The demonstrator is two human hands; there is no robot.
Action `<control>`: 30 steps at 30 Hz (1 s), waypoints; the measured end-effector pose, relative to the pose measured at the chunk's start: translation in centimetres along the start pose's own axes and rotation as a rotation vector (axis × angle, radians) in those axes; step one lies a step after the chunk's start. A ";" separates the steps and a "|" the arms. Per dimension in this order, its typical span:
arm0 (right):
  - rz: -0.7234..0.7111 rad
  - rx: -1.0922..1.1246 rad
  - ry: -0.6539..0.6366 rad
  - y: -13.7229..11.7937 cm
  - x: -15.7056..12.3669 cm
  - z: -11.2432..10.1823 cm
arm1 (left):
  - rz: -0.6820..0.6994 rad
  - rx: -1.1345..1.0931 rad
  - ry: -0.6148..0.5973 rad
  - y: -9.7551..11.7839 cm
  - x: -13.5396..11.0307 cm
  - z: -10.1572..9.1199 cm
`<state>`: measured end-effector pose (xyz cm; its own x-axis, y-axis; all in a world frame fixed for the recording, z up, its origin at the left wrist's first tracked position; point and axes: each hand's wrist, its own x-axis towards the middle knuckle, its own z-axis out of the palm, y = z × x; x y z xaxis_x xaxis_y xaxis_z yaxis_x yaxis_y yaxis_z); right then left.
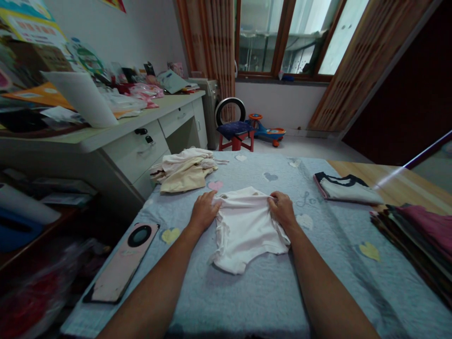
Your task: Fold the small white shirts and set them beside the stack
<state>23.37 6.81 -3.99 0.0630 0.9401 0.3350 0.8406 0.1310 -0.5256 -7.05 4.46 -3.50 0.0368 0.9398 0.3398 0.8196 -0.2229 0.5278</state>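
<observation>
A small white garment point(250, 230), perhaps a baby's bodysuit, lies spread on the blue bed cover point(247, 306). At its far left corner my left hand point(205, 210) is closed, pinching the cloth between thumb and fingers. My right hand point(282, 207) grips the opposite far corner the same way. Between the hands the upper edge is pulled fairly straight, with a fold across it. The near end of the garment rests loose and slightly wrinkled. Beyond my left hand sits a rumpled pile of cream clothes point(187, 172).
A phone in a pink case point(123, 263) lies at the left. To the right are a folded white shirt with dark trim point(346, 187) and a stack of dark and pink folded clothes point(420, 235). A cluttered desk point(141, 127) borders the left; a red stool point(236, 139) stands beyond.
</observation>
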 end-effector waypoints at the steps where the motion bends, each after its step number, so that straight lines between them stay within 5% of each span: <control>1: -0.010 0.031 0.006 0.0 0.0 0.0 | 0.002 -0.016 -0.014 0.2 0.0 -0.2; 6: -0.016 0.102 0.092 0.1 0.2 -0.3 | -0.085 -0.206 -0.039 1.1 -0.1 -1.4; 14: -0.030 0.126 0.103 0.9 0.3 -0.4 | -0.471 -0.728 0.232 -0.5 0.3 -0.9; 17: -0.030 0.104 0.061 1.0 0.3 -0.3 | -0.417 -0.528 0.377 -0.5 0.4 -1.1; 20: -0.022 0.053 -0.003 1.1 0.3 -0.3 | -0.161 -0.176 0.452 0.5 0.2 -1.6; 24: -0.028 0.050 -0.074 1.0 0.3 -0.2 | 0.029 0.115 0.249 1.9 -0.6 -1.3; 30: -0.052 0.306 -0.050 0.5 0.1 -0.3 | 0.057 0.232 -0.105 1.9 -1.1 -0.4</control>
<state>23.97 6.91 -4.01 -0.0086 0.9431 0.3323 0.6407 0.2603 -0.7223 -5.77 2.90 -2.52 0.1355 0.9518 0.2751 0.9235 -0.2219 0.3129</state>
